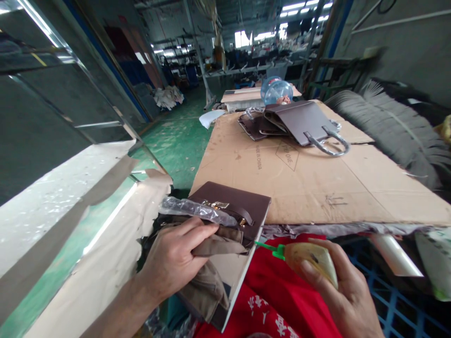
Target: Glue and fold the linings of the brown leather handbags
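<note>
A dark brown handbag panel (230, 195) with gold-coloured hardware lies in front of me, its near part over my lap. My left hand (179, 253) is closed on the folded brown lining (221, 245), holding it back from the panel's pale inner side. Plastic film covers a handle (199, 209) beside that hand. In my right hand (338, 281) is a yellowish squeeze bottle (312, 260) with a green nozzle (273, 249). The nozzle's thin tip points left, at or very near the panel's white edge; whether it touches, I cannot tell.
Cardboard (225, 162) covers the table ahead. More brown bag pieces with wrapped handles (303, 122) lie farther back, before a clear blue water jug (276, 91). A metal rack (102, 94) with pale sheets stands left. A blue plastic crate (398, 310) sits low at right.
</note>
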`<move>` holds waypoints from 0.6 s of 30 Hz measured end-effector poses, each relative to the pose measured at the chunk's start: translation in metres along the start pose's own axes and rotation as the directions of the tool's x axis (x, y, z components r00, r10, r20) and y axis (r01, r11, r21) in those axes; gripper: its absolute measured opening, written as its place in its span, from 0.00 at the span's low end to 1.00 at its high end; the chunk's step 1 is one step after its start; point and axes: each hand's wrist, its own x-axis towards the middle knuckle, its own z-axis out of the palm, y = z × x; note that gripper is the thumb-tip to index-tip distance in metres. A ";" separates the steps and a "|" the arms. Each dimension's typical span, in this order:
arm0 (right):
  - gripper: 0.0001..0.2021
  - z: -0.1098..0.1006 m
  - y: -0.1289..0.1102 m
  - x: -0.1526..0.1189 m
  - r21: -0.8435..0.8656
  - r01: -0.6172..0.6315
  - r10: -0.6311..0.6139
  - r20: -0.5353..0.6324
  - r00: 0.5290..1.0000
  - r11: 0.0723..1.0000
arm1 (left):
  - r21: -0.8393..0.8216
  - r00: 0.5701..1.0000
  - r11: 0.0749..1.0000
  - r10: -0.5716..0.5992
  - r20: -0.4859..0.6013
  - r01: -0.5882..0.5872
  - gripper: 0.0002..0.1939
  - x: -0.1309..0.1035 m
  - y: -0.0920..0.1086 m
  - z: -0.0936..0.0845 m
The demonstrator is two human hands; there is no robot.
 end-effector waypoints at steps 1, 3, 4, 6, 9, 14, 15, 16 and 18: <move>0.21 -0.001 0.001 0.000 0.000 0.015 -0.015 0.012 1.000 1.000 | -0.002 1.000 1.000 0.001 0.000 -0.001 0.08 0.000 0.000 0.000; 0.20 -0.002 0.000 -0.002 -0.020 0.026 -0.026 -0.007 1.000 0.999 | -0.008 1.000 1.000 0.003 0.004 -0.003 0.08 -0.001 -0.002 0.002; 0.20 -0.003 -0.001 -0.002 -0.030 0.019 -0.020 -0.033 0.999 0.999 | -0.013 1.000 1.000 0.001 0.006 -0.001 0.08 -0.001 -0.002 0.002; 0.20 -0.003 -0.004 -0.002 -0.024 -0.005 0.004 -0.064 0.998 1.000 | -0.026 1.000 1.000 -0.007 0.003 0.007 0.09 -0.002 -0.003 0.004; 0.21 -0.002 -0.009 -0.002 0.040 -0.021 0.021 -0.008 1.000 0.999 | -0.039 1.000 0.999 -0.006 -0.002 0.006 0.09 -0.001 -0.003 0.005; 0.20 -0.002 -0.017 -0.009 0.138 -0.106 0.097 0.069 0.993 0.985 | -0.020 1.000 1.000 0.010 -0.005 -0.011 0.08 0.000 -0.001 0.003; 0.20 -0.004 -0.019 -0.012 0.132 -0.104 0.093 0.086 0.992 0.986 | -0.015 1.000 1.000 0.012 -0.005 -0.012 0.09 -0.001 -0.001 0.002; 0.20 -0.005 -0.021 -0.016 0.118 -0.093 0.082 0.097 0.992 0.989 | -0.009 1.000 1.000 0.010 -0.008 -0.010 0.08 -0.001 -0.001 0.002; 0.20 -0.010 -0.026 -0.027 0.089 -0.063 0.055 0.094 0.994 0.994 | 0.002 1.000 1.000 0.008 -0.009 -0.008 0.09 -0.002 -0.002 0.003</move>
